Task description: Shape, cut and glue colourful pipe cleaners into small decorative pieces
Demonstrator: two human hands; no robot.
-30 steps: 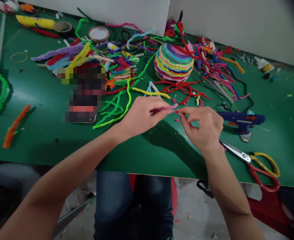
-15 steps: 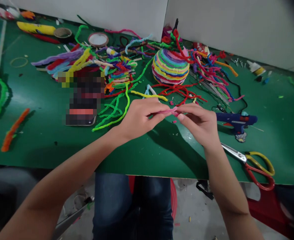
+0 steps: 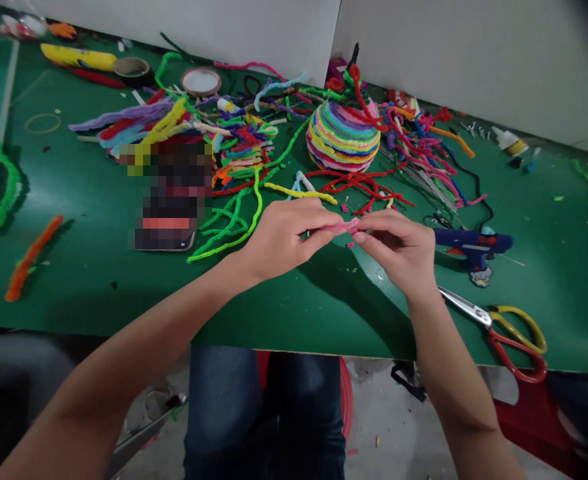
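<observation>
Between my hands is a short pink pipe cleaner [image 3: 347, 227], held above the green table. My left hand [image 3: 291, 233] pinches it from the left, thumb and fingers pressed together. From the right, my right hand [image 3: 399, 245] grips its other end between thumb and fingertips. Much of the pink piece is hidden by the fingers. Just beyond the hands lie red pipe cleaners [image 3: 369, 183] and a yellow one [image 3: 304, 193]. Behind them sits a ball wrapped in striped, many-coloured pipe cleaners [image 3: 343, 139], with green and red pieces on top.
Scissors [image 3: 489, 319] and a blue glue gun [image 3: 474, 241] lie to the right. A phone [image 3: 169, 213] rests at left, below a heap of pipe cleaners [image 3: 244, 140]. An orange pipe cleaner [image 3: 35, 257] lies far left. Tape rolls [image 3: 201, 81] and a glue bottle [image 3: 509, 141] are farther back.
Both hands keep their pinch on the pink pipe cleaner, with only a slight shift of the fingertips. The whole view has moved slightly.
</observation>
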